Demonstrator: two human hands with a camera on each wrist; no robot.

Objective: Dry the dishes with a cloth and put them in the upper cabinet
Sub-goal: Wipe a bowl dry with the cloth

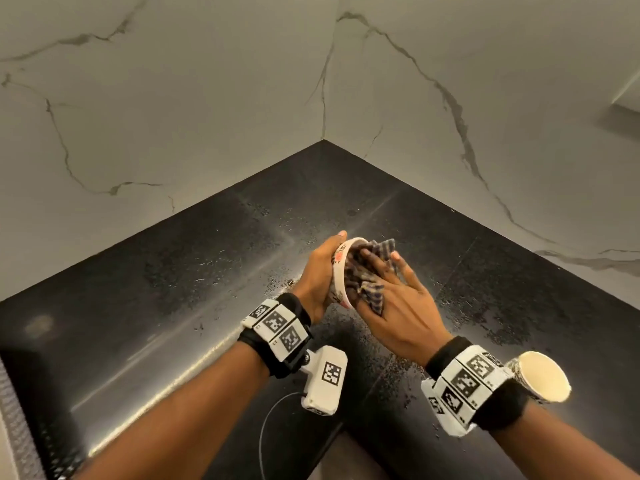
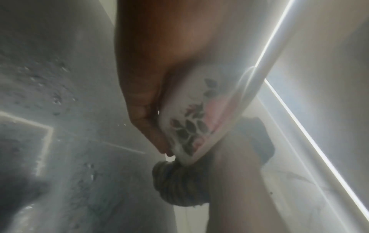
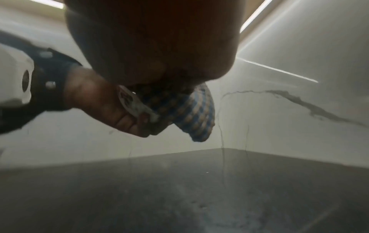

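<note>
Above the wet black countertop (image 1: 180, 306), my left hand (image 1: 317, 275) cups a floral bowl (image 1: 337, 268) tipped on its side, fingers curled round its outer wall and rim. My right hand (image 1: 398, 303) presses a checked cloth (image 1: 367, 275) into the bowl's mouth, fingers gripping the bunched fabric. A second cup (image 1: 542, 377) stands on the counter just beside my right wrist, near the marble wall (image 1: 485, 98).
</note>
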